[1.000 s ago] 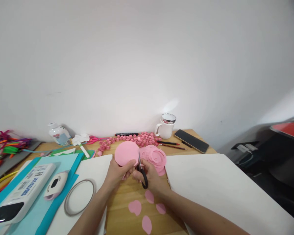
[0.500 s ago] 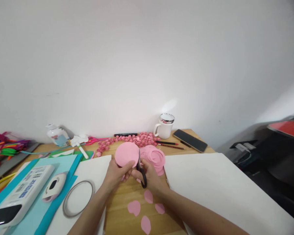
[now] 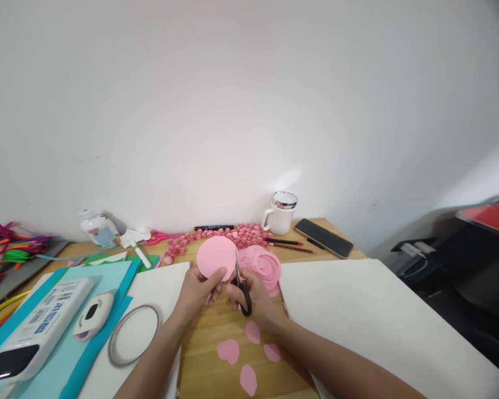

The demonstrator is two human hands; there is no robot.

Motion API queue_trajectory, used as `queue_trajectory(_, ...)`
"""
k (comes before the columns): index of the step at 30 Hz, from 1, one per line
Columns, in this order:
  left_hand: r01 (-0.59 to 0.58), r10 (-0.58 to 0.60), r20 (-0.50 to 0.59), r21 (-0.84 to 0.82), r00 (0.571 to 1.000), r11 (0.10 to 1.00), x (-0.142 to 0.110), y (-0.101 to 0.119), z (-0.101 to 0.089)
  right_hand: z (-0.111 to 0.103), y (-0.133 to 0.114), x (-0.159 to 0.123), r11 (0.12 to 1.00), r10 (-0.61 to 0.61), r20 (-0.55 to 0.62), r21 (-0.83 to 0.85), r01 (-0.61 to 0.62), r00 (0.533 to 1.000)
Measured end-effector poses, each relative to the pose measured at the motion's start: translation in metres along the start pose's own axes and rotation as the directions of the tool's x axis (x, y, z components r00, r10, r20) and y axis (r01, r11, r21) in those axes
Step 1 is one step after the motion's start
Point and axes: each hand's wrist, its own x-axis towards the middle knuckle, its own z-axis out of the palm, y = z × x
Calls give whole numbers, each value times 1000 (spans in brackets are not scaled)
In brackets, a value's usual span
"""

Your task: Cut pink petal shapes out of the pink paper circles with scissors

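Observation:
A round pink paper disc (image 3: 215, 256) is pinched at its lower edge by my left hand (image 3: 203, 288), thumb on top. My right hand (image 3: 255, 293) grips black-handled scissors (image 3: 245, 301), whose blades point up along the disc's right edge. Just behind the scissors lies a pile of pink paper rounds with spiral cuts (image 3: 264, 266). Nearer to me on the wooden table (image 3: 208, 366) are several small pink paper petals, among them a heart-shaped piece (image 3: 228, 351) and an oval one (image 3: 248, 379).
Small rolled pink paper roses (image 3: 245, 235) lie along the back, near a white mug (image 3: 279, 213) and a phone (image 3: 324, 238). White sheets (image 3: 374, 316) flank the work spot. At left are a tape roll (image 3: 133, 335), teal paper (image 3: 120, 316), a long white device (image 3: 37, 327) and a bottle (image 3: 98, 227).
The disc has tilted up slightly and turned a little in my left hand. The scissors have shifted slightly at its right edge. The loose petals look unmoved.

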Motion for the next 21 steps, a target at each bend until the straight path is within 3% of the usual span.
queue_trajectory(21, 9, -9, -18, 0, 1000, 1000, 0, 2, -1, 0, 0, 1, 998, 19, -16, 52, -18, 1000)
